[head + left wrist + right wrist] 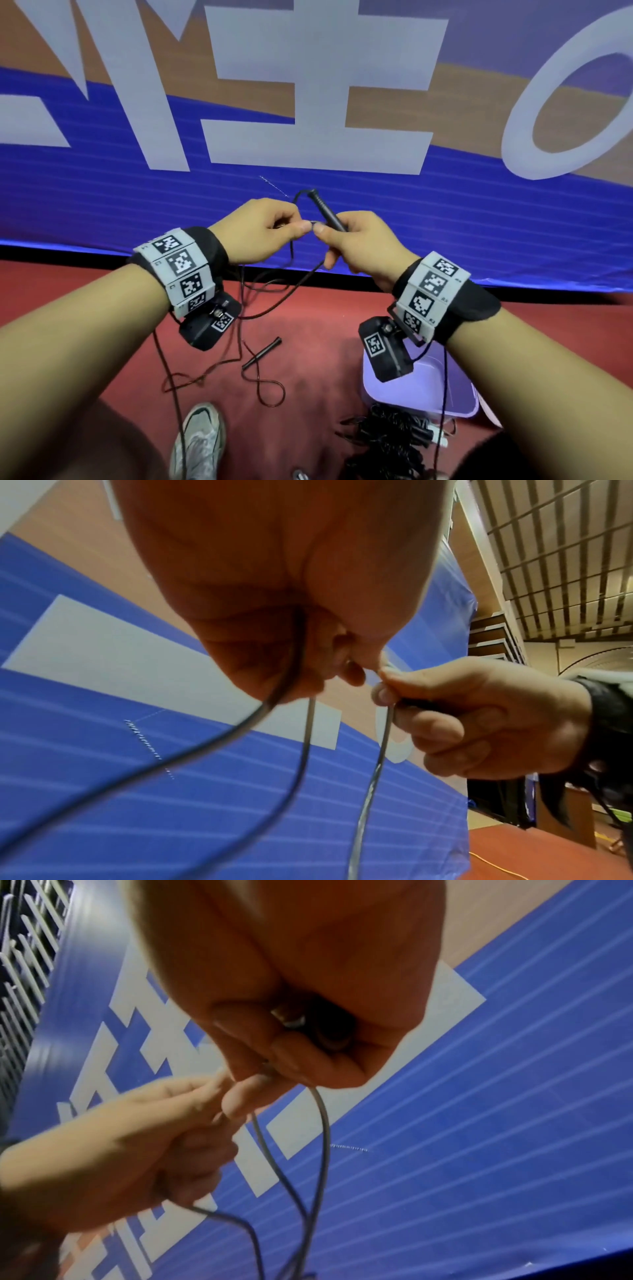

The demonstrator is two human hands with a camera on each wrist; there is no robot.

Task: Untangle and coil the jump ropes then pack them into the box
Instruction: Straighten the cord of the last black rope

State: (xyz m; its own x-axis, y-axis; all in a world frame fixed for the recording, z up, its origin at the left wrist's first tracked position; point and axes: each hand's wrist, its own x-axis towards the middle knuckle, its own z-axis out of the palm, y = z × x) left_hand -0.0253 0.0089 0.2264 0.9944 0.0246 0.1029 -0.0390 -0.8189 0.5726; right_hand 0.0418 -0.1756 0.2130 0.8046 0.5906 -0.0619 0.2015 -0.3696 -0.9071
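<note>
Near right on the red floor (308,342): lilac box (455,407), open-topped, interior mostly hidden behind the right wrist camera, nothing plainly inside. Just in front of the box, a dark tangle of ropes (383,435), apparently several knotted together. Held at chest height before a blue banner (445,212): thin black jump rope (291,253), its slim black handle (325,214) pointing up and away. Right hand (356,246) curled round the handle, grip clenched on it. Left hand (260,226) pinching the cord just beside the right thumb, fingertips nearly touching. Cord trailing down in loose loops to the floor, ending at a second handle (262,353) lying flat, near a white shoe (198,442).
</note>
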